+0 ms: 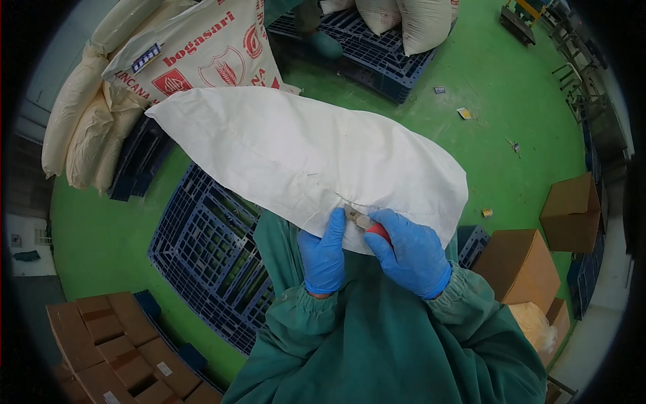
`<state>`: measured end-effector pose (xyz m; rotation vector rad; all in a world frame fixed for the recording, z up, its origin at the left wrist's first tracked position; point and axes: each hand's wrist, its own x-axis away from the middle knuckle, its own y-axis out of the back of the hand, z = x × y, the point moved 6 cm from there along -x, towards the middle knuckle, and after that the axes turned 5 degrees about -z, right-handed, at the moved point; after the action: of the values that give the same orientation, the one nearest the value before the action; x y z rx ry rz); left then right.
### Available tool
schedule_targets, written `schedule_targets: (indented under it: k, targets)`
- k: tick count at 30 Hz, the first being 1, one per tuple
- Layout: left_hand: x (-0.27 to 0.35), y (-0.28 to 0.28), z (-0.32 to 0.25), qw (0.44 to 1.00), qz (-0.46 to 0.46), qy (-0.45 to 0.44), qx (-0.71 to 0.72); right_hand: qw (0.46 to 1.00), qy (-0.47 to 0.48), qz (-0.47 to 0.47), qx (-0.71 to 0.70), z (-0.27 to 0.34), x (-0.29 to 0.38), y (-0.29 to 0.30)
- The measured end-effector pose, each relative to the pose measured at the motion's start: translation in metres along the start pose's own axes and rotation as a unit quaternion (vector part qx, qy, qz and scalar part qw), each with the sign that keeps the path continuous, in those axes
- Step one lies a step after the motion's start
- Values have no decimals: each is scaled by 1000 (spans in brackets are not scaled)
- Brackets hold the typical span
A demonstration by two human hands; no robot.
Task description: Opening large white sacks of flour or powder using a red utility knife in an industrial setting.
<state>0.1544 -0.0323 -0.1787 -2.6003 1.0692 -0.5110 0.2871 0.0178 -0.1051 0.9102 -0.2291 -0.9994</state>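
A large white woven sack (303,136) lies across in front of me, its near edge against my green gown. My right hand (411,250), in a blue glove, grips a small cutting tool with a red handle (379,233). The tool's metal jaws (352,214) rest at a stitched seam on the sack. My left hand (325,255), also blue-gloved, pinches the sack's near edge, its thumb up beside the jaws. The fingers under the cloth are hidden.
A printed flour sack (217,55) stands beyond, beside stacked cream bags (75,111). A blue plastic pallet (212,252) lies on the green floor at left. Cardboard boxes stand lower left (116,343) and right (520,267). Another person's shoe (325,44) is by the far pallet (373,65).
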Motion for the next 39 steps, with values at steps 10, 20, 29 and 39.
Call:
schedule_targets:
  k: [10,20,29,39]
  targets:
    - [2,-4,0,1000,4,8,4,1000,-23,-17,-12,-2,1,1]
    - [3,1,3,1000,10,-4,-27,1000,-19,-13,-16,-6,1,-1]
    - [5,1,4,997,12,-51,-48,997,-30,-60,-23,-13,6,-9]
    - [3,-36,-16,991,40,-108,-65,979,13,-52,197,-19,-11,27]
